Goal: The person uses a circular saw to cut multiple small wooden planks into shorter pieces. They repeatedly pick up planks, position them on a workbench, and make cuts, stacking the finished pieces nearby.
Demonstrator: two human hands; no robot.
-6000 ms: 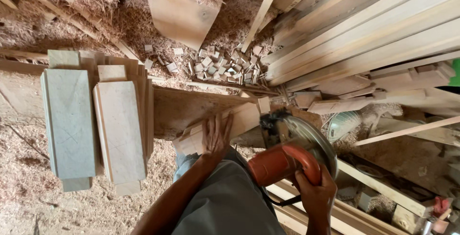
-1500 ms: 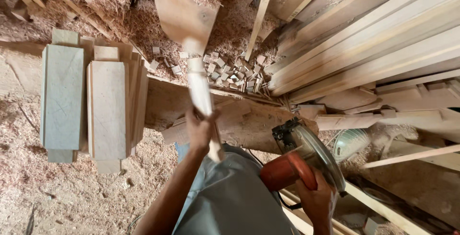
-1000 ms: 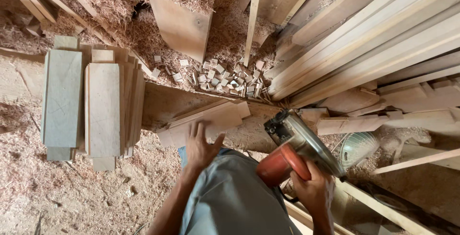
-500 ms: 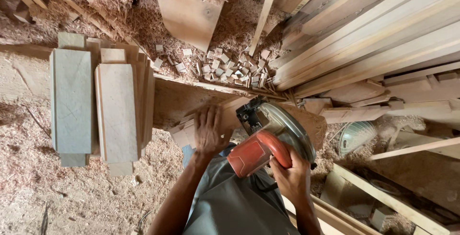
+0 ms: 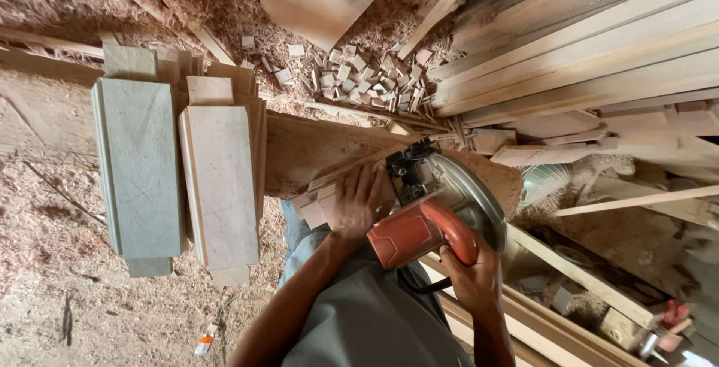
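Head view: circular saw [image 5: 438, 213] nose away.

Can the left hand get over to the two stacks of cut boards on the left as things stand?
Probably yes. The left hand presses flat on the wood strip beside the circular saw; the stacks of boards lie just to its left with nothing between, though it must release the strip first.

Stacked boards [image 5: 180, 180], offcuts [image 5: 359, 82], sawdust [image 5: 52, 262].
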